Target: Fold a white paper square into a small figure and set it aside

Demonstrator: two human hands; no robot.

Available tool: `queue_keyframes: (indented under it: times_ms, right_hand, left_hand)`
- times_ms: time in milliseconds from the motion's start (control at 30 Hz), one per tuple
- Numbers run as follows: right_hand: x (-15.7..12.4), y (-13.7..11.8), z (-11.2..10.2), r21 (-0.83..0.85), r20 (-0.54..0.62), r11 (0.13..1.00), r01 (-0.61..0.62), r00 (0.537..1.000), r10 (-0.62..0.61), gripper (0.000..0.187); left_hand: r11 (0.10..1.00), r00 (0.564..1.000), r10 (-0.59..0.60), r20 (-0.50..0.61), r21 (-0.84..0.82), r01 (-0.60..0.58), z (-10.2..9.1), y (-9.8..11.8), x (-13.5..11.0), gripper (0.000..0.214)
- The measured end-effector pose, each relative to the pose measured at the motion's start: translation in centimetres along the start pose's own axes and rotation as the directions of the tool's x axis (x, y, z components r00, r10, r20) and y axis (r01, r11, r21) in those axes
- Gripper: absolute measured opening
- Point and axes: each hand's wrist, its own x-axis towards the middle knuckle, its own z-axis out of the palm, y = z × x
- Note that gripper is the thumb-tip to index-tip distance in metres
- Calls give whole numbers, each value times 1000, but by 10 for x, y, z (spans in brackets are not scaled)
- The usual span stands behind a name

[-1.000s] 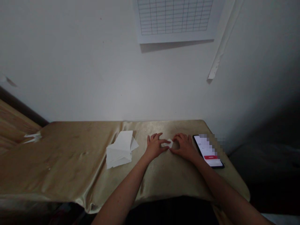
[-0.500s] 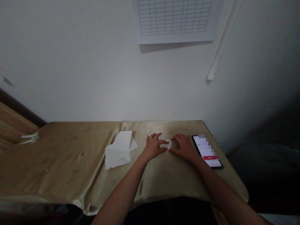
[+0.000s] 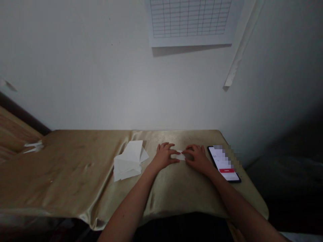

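Observation:
A small white piece of folded paper [image 3: 180, 156] lies on the cloth-covered table between my two hands. My left hand [image 3: 164, 156] has its thumb and forefinger on the paper's left side, the other fingers spread above. From the right, my right hand [image 3: 198, 158] holds the paper's edge with its thumb and forefinger. The fingertips partly cover the paper, so its exact folds cannot be made out. Left of my left hand, several loose white sheets of paper [image 3: 128, 162] lie overlapping in a pile.
A phone [image 3: 226, 170] with a lit screen lies right of my right hand. The gold cloth [image 3: 68, 168] covers the table and wrinkles near its front edge. Behind stands a white wall with a printed grid sheet [image 3: 190, 40]. White strips [image 3: 34, 146] lie at the far left.
The small paper now looks wider and flatter between my hands. My right forefinger has shifted onto its upper edge. The pile and phone stay put.

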Motion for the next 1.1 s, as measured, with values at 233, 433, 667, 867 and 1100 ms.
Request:
queue_keyframes:
  times_ms: [233, 433, 667, 867, 1100]
  right_hand:
    - [1, 3, 1, 0, -22, 1000, 31, 999, -31, 20]
    - [2, 1, 2, 41, -58, 998, 42, 998, -39, 19]
    - [2, 0, 5, 35, -74, 998, 44, 996, -42, 14]
    - [4, 1, 8, 40, -59, 999, -15, 998, 17, 17]
    - [4, -1, 12, 5, -89, 998, -60, 994, 60, 21]
  left_hand:
    - [1000, 999, 19, -29, 12, -19, -2, 4, 1, 30]
    - [1000, 999, 7, -36, -6, -7, -1, 6, 0, 23]
    - [999, 997, -19, -70, -35, 16, 5, 5, 3, 21]
    - [996, 996, -33, -80, -89, 26, 10, 1, 6, 20]
    - [988, 984, -117, -135, -121, 100, 14, 2, 11, 13]
